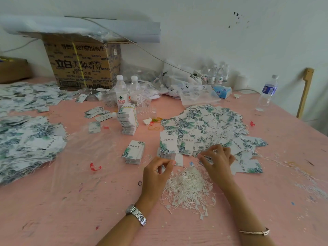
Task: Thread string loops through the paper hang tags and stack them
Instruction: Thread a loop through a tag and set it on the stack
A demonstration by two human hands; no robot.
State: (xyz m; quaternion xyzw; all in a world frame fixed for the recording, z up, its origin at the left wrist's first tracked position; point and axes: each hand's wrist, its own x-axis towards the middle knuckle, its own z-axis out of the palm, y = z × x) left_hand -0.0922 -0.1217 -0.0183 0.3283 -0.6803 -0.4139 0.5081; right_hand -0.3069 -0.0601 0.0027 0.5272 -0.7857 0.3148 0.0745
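A: Which step are we tagging here?

B: Pick-up, I'm judging; no threading is happening yet. The left hand [158, 168] is pinching a white hang tag [178, 159] with thumb and forefinger, right at the near edge of a short stack [166, 155].

A: And the right hand [217, 157]?

B: It's curling its fingers over the near edge of the loose tags [209, 125] spreading across the pink table [71, 201]. Whether it's gripping a tag, a string or nothing, I'm not able to tell (too blurred at the fingertips).

A: Where are the strings lying?

B: The string loops [189, 189] are sitting in a tangled white heap between the two forearms, just below both hands.

A: Done work?

B: I'm reading the big heaps [30, 142] at the far left as threaded, since strings are trailing out of them. A neat stack [134, 152] is sitting left of the left hand, with a taller banded stack [128, 120] behind it, near the water bottles [121, 91].

A: Progress?

B: Midway, I'm guessing; plenty of loose tags are waiting.

A: Next move?

B: One hand is needing to drop to the heap and tease out a single loop without dragging the tangle, while the other is turning the tag's hole towards it. The hole is probably small, so the loop end is needing a fine pinch.
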